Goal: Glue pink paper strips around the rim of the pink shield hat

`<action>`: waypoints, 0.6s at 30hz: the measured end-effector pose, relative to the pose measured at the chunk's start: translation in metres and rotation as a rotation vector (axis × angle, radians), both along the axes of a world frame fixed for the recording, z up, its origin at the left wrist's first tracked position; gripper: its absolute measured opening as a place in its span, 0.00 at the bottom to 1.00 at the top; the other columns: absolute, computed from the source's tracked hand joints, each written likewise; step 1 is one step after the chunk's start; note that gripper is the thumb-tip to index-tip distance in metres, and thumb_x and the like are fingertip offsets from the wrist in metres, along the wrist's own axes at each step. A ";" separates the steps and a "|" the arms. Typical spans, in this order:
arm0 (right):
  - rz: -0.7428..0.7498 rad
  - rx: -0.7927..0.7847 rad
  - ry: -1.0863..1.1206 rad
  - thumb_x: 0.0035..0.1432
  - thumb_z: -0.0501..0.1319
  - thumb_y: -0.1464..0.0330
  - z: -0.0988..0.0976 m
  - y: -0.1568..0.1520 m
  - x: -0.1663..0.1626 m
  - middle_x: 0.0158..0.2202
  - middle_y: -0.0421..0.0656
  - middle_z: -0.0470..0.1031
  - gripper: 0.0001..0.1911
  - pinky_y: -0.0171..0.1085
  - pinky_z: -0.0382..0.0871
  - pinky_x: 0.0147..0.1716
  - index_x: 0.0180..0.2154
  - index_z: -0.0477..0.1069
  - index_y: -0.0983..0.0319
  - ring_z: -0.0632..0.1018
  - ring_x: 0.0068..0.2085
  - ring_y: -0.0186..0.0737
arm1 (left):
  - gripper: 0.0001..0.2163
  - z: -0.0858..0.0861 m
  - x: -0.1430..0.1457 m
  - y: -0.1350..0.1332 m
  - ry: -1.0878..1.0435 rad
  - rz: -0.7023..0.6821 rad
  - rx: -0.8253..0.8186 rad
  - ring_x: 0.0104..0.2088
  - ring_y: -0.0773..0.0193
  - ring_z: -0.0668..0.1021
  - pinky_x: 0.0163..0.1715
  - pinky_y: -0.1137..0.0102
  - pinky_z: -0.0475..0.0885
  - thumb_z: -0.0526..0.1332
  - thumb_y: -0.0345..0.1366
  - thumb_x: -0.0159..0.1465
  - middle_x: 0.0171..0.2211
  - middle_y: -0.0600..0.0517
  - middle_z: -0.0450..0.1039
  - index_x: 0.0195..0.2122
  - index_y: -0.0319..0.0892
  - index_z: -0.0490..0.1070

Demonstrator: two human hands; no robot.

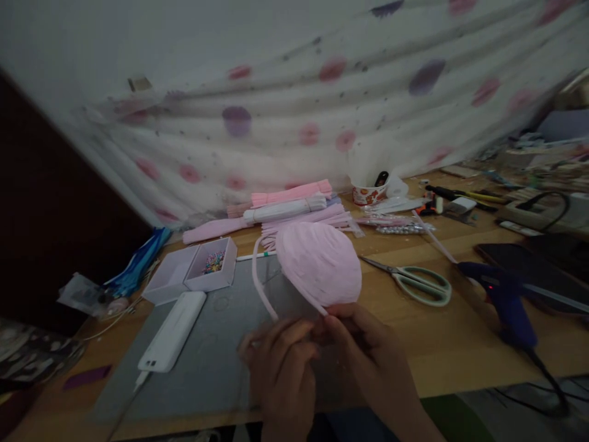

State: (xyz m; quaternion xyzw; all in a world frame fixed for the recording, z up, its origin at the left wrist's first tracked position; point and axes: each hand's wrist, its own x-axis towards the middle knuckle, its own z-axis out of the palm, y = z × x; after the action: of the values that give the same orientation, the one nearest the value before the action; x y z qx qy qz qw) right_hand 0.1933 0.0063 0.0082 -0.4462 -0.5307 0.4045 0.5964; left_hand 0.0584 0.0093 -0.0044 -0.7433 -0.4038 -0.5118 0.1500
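Observation:
A pink shell-shaped piece (319, 263) made of wound pipe cleaners is held up over the grey mat (207, 356). My left hand (280, 362) and my right hand (356, 341) meet at its lower edge, with the fingers of both pinched closed on it. A loose pink pipe-cleaner strand (262, 285) curls from the piece down to my left fingers.
A white power bank (172, 331) and an open white box of beads (197, 267) lie to the left. Pink and white pipe-cleaner bundles (288, 205) are behind. Green-handled scissors (416, 282) and a blue glue gun (506, 301) lie on the right. A paper cup (370, 193) stands by a spotted cloth backdrop.

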 end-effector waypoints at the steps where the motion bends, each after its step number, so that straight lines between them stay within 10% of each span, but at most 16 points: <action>1: -0.008 0.008 -0.027 0.62 0.61 0.60 -0.001 0.000 0.000 0.24 0.40 0.80 0.09 0.29 0.75 0.24 0.34 0.74 0.59 0.81 0.25 0.35 | 0.14 -0.001 0.000 0.001 0.010 -0.009 -0.017 0.40 0.65 0.81 0.47 0.64 0.66 0.52 0.18 0.59 0.33 0.57 0.82 0.26 0.46 0.67; 7: -0.026 0.060 -0.112 0.62 0.61 0.63 -0.007 -0.001 0.002 0.22 0.38 0.78 0.08 0.27 0.70 0.20 0.33 0.76 0.59 0.78 0.23 0.33 | 0.14 -0.002 0.001 0.004 -0.036 -0.140 -0.153 0.37 0.65 0.77 0.38 0.70 0.73 0.49 0.18 0.59 0.33 0.54 0.77 0.28 0.46 0.64; 18: -0.078 0.034 -0.202 0.61 0.61 0.62 -0.007 -0.004 0.008 0.22 0.38 0.79 0.09 0.27 0.71 0.20 0.33 0.77 0.58 0.79 0.22 0.35 | 0.03 0.013 0.015 -0.004 -0.141 0.050 -0.237 0.39 0.66 0.75 0.38 0.73 0.72 0.57 0.29 0.67 0.39 0.49 0.69 0.39 0.42 0.68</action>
State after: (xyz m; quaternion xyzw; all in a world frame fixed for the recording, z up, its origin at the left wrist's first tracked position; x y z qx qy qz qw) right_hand 0.2015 0.0023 0.0011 -0.4950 -0.5771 0.3250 0.5625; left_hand 0.0737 0.0055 0.0084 -0.7077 -0.4894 -0.5075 0.0452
